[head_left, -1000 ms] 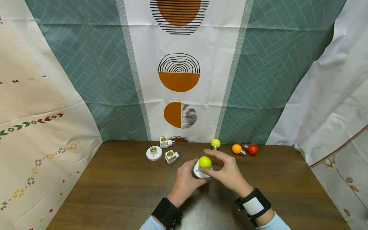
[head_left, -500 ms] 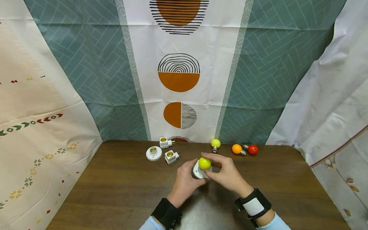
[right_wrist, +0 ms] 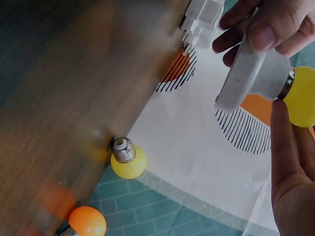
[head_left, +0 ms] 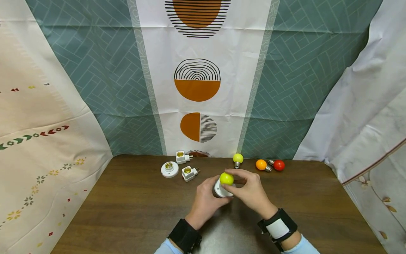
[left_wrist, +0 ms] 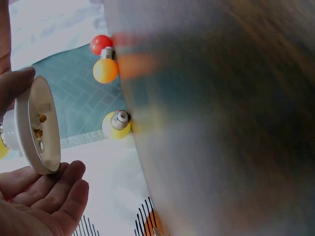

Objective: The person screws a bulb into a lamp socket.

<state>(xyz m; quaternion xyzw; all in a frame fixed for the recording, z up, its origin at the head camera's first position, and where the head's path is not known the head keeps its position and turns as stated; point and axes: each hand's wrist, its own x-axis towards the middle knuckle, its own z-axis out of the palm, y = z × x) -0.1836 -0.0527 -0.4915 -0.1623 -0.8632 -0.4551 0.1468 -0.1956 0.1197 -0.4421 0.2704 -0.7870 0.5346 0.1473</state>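
Observation:
My left hand (head_left: 206,199) grips a round white lamp holder (head_left: 221,191) by its base, thumb on one side and fingers on the other. In the left wrist view, the hollow underside of the lamp holder (left_wrist: 39,128) shows brass terminals. A yellow light bulb (head_left: 226,178) sits in the socket, and the right wrist view shows a strip of its metal cap between globe and socket. My right hand (head_left: 252,188) pinches this bulb between thumb and fingers, with a fingertip right at the metal cap in the right wrist view. Both hands are raised over the table.
At the back left lie a round white lamp holder (head_left: 169,169) and two white plug-in sockets, one (head_left: 183,157) behind the other (head_left: 189,173). Along the back right are a yellow bulb (head_left: 238,158), an orange bulb (head_left: 261,164) and a red bulb (head_left: 279,165). Patterned cloth (head_left: 198,134) hangs behind the table.
My right fingers have shifted slightly left and then back right around the yellow bulb. The lamp holder stays almost in place in my left hand.

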